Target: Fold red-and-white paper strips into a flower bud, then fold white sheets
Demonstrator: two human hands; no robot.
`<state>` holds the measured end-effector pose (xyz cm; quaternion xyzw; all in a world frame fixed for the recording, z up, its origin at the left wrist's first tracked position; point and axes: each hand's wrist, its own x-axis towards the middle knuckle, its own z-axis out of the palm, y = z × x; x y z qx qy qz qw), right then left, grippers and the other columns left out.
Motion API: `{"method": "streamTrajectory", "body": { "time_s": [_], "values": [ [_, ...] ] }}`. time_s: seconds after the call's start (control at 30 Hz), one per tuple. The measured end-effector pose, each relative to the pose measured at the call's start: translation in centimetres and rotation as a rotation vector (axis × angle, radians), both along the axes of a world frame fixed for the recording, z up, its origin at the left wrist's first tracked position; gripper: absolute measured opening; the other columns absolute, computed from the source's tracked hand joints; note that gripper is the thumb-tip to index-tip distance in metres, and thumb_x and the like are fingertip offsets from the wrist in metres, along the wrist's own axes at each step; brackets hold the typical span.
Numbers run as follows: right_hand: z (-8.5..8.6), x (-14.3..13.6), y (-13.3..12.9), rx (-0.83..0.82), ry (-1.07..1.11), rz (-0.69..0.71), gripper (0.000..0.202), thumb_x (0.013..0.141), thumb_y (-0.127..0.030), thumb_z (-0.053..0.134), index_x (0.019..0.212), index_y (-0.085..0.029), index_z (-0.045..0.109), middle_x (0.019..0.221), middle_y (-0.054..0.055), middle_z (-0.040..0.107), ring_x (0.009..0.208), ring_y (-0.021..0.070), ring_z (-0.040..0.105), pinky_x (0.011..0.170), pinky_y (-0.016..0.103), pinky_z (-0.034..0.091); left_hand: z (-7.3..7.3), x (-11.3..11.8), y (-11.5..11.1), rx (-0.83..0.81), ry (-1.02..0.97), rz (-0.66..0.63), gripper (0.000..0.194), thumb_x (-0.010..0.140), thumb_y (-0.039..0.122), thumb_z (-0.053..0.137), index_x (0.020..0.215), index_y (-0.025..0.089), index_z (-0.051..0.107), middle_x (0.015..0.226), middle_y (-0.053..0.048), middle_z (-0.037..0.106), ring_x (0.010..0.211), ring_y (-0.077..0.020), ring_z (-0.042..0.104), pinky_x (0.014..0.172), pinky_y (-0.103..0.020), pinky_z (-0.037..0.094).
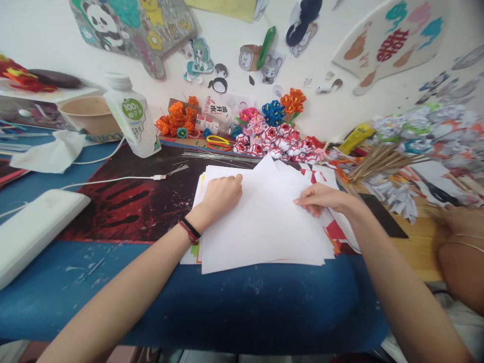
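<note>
A stack of white paper sheets [260,222] lies in front of me on the dark mat, its sheets fanned slightly out of line. My left hand [223,194], with dark bands on the wrist, rests curled on the upper left of the stack. Its fingertips are tucked under, so I cannot see whether they hold anything. At the right edge of the stack, the thumb and fingers of my right hand [315,199] are pinched together on the top sheet. Red-and-white paper pieces [335,229] show beneath the sheets on the right.
Behind the stack stand red-and-white folded flowers [280,143] and thin wires [215,157]. To the left are a bottle [134,118], a paper bowl [88,113] and a white power bank [45,227]. Wooden sticks [378,161] and another person's blurred arm [463,252] are at the right.
</note>
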<state>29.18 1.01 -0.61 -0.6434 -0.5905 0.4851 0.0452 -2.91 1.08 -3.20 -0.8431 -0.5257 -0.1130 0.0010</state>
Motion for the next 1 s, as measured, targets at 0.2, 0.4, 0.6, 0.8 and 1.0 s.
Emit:
{"method": "streamTrajectory", "body": {
  "time_s": [0.2, 0.4, 0.6, 0.8, 1.0],
  "values": [
    [1.7, -4.0, 0.0, 0.3, 0.175, 0.042, 0.047, 0.074, -0.058, 0.078, 0.06, -0.015, 0.062, 0.05, 0.004, 0.063, 0.043, 0.0094, 0.055, 0.045, 0.021, 0.044, 1.3, 0.7, -0.8, -0.114, -0.151, 0.026, 0.021, 0.092, 0.032, 0.052, 0.087, 0.018, 0.069, 0.082, -0.006, 0.073, 0.074, -0.0201, 0.065, 0.064, -0.028, 0.038],
    [-0.9, -12.6, 2.6, 0.435, 0.447, -0.064, 0.027, 0.087, -0.038, 0.067, 0.076, -0.014, 0.069, 0.06, 0.004, 0.067, 0.046, 0.0118, 0.061, 0.044, 0.021, 0.046, 1.9, 1.8, -2.0, -0.404, -0.304, -0.002, 0.034, 0.085, 0.041, 0.061, 0.06, 0.018, 0.066, 0.061, -0.002, 0.065, 0.061, -0.0149, 0.055, 0.062, -0.027, 0.036],
    [-4.7, -13.3, 3.8, 0.552, 0.428, -0.191, 0.021, 0.089, -0.029, 0.058, 0.081, -0.014, 0.071, 0.056, -0.001, 0.063, 0.037, 0.0075, 0.05, 0.037, 0.019, 0.036, 1.6, 1.8, -1.6, -0.377, -0.184, 0.103, 0.032, 0.081, 0.045, 0.061, 0.066, 0.018, 0.07, 0.066, -0.006, 0.068, 0.067, -0.0202, 0.061, 0.064, -0.03, 0.04],
    [-4.8, -13.0, 3.3, 0.605, 0.439, -0.142, 0.023, 0.085, -0.035, 0.063, 0.08, -0.015, 0.073, 0.056, -0.001, 0.063, 0.04, 0.0069, 0.048, 0.04, 0.019, 0.037, 2.7, 1.9, -0.8, -0.563, -0.22, 0.039, 0.032, 0.078, 0.038, 0.059, 0.053, 0.018, 0.064, 0.05, -0.002, 0.061, 0.052, -0.0144, 0.057, 0.057, -0.027, 0.039],
    [-4.8, -12.9, 3.2, 0.603, 0.455, -0.125, 0.025, 0.084, -0.036, 0.062, 0.08, -0.015, 0.072, 0.057, 0.0, 0.063, 0.041, 0.0076, 0.05, 0.041, 0.019, 0.037, 3.2, 1.7, -0.4, -0.595, -0.165, -0.014, 0.031, 0.077, 0.036, 0.059, 0.053, 0.018, 0.064, 0.052, -0.003, 0.063, 0.047, -0.0129, 0.054, 0.055, -0.027, 0.038]
  ]
}}
